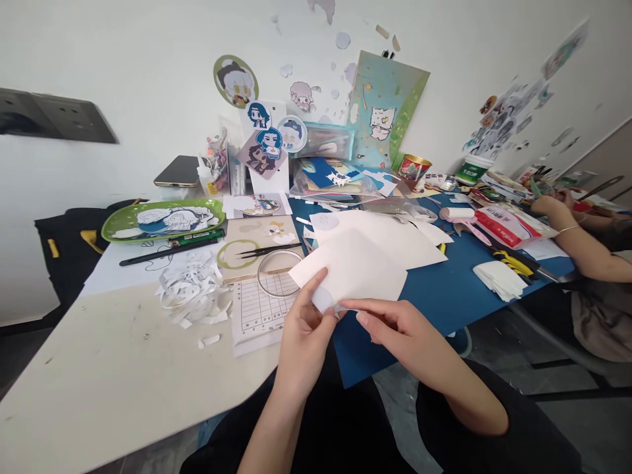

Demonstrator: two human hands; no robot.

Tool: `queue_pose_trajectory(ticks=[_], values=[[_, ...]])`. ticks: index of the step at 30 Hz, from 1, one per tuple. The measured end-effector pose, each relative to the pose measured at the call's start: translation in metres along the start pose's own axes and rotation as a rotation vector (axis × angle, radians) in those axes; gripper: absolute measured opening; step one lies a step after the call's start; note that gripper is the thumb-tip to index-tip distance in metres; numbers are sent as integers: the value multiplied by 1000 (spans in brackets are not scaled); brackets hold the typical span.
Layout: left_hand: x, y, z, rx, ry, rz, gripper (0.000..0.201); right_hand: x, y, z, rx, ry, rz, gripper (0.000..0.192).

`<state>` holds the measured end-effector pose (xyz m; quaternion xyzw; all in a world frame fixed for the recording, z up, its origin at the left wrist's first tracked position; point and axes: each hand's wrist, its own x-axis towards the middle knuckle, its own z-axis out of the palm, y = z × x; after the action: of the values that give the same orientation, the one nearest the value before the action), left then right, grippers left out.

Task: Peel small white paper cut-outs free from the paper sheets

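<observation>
A white sheet of paper (363, 266) is pinched at its near corner by my left hand (307, 332), its index finger stretched along the paper's left edge. At that corner lies a pale lavender round piece (322, 299); whether it is stuck to the sheet I cannot tell. My right hand (402, 329) has its index finger stretched out, the tip touching the near edge beside my left thumb. Its thumb stands apart from the paper, and the other fingers are partly hidden. Just left of the sheet are a metal ring (269, 284) and black tweezers (269, 250).
White paper shreds (190, 289) are heaped on the left. Behind them stands a green tray (111, 224) of cutouts. A printed grid pad (254, 316) is by my left wrist. More white sheets (419, 247), a lint roller (459, 215) and folded tissue (500, 280) lie rightward, near another person's arm (577, 243).
</observation>
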<state>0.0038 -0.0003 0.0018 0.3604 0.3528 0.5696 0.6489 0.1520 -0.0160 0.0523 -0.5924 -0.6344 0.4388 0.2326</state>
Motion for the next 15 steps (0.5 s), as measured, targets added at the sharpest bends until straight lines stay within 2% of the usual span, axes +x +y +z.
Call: queue_pose_trajectory(ticks=[10, 15], values=[[0, 0, -1, 23, 26, -24, 53, -5, 3, 9, -228, 102, -107, 38], [-1, 2, 0, 19, 28, -25, 52, -7, 2, 14, -321, 98, -146, 44]])
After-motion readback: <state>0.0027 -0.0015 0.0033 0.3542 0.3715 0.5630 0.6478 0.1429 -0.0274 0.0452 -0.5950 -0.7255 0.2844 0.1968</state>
